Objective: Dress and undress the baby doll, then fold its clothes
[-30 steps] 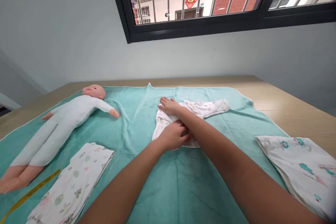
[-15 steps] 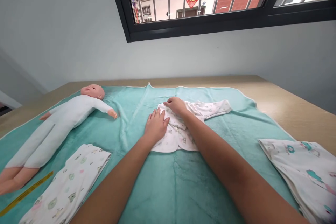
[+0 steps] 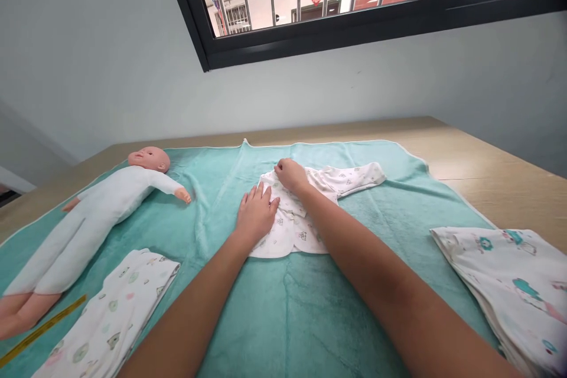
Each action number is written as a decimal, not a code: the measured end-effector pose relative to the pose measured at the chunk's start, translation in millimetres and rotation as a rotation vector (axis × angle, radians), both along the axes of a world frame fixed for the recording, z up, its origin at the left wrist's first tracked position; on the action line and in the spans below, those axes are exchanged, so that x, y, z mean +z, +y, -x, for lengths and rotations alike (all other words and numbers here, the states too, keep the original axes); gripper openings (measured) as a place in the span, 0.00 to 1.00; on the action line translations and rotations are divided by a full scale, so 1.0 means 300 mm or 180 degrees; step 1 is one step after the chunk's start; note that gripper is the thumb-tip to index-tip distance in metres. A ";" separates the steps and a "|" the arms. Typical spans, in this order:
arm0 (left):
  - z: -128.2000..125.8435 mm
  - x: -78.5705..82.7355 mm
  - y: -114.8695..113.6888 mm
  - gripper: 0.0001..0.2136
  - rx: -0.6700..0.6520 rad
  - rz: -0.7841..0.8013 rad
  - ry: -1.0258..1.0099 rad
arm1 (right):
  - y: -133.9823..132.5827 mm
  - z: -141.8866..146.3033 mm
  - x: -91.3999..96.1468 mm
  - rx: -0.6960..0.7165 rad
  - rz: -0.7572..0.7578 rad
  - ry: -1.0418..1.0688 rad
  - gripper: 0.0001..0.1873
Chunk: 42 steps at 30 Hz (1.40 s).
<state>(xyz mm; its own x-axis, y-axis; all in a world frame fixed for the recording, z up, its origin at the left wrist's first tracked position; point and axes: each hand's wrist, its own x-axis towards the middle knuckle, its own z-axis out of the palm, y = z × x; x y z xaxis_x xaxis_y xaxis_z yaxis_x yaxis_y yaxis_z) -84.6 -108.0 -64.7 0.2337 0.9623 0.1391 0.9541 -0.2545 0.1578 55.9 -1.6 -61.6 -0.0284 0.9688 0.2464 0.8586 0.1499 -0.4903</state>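
A small white baby shirt (image 3: 302,238) with a fine animal print lies spread on a teal blanket (image 3: 319,301), its right sleeve stretched out to the side. My left hand (image 3: 257,212) rests flat on the shirt's left side, fingers extended. Close beyond it, my right hand (image 3: 290,175) is closed with curled fingers at the upper part of the shirt, pinching its fabric. The shirt's left sleeve is not visible, and my right hand and forearm cover part of the front.
On the left lies a baby doll (image 3: 104,204) in white. Nearer are a folded printed cloth (image 3: 117,307) and a yellow strip (image 3: 42,331). Another folded white cloth (image 3: 500,283) sits at the right. The wooden tabletop (image 3: 496,189) meets a wall below a barred window (image 3: 319,35).
The whole view has shifted and tilted slightly. My right hand's fingers look more tightly curled at the top of the shirt; my left hand stays flat on it.
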 end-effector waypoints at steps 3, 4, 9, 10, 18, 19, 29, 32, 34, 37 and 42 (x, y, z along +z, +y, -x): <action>-0.005 0.005 -0.003 0.26 0.0013 -0.0008 0.0031 | -0.017 -0.027 0.026 -0.0121 -0.0039 0.0039 0.19; -0.005 0.005 -0.004 0.26 0.0016 -0.0013 0.0035 | -0.023 -0.044 0.035 -0.0144 -0.0028 0.0025 0.19; -0.002 -0.003 -0.002 0.26 -0.0030 -0.0096 0.0053 | -0.066 -0.176 0.037 -0.0133 0.0166 -0.0262 0.25; -0.001 -0.004 -0.001 0.26 -0.0040 -0.0100 0.0051 | -0.079 -0.208 0.028 -0.0108 0.0202 -0.0363 0.26; 0.006 -0.004 -0.001 0.26 -0.0062 -0.0067 -0.0038 | -0.148 -0.504 -0.014 -0.0215 0.0707 -0.1068 0.31; 0.006 -0.005 -0.002 0.26 -0.0064 -0.0077 -0.0054 | -0.155 -0.545 -0.006 -0.0311 0.0776 -0.1131 0.31; 0.007 -0.004 -0.003 0.26 -0.0072 -0.0079 -0.0166 | -0.225 -0.811 0.102 -0.1542 0.0975 -0.0388 0.20; 0.007 -0.006 -0.002 0.26 -0.0071 -0.0063 -0.0170 | -0.235 -0.809 0.097 -0.1484 0.0874 0.0061 0.13; 0.007 -0.004 -0.003 0.26 -0.0070 -0.0060 -0.0159 | -0.244 -0.806 0.091 -0.1523 0.0719 0.0355 0.11; 0.008 0.003 -0.008 0.26 -0.0070 -0.0048 -0.0165 | -0.265 -0.817 0.091 -0.1681 0.0530 0.0676 0.10; 0.008 0.013 -0.013 0.25 -0.0080 -0.0082 -0.0235 | -0.320 -0.841 0.096 -0.1780 0.0492 0.0937 0.09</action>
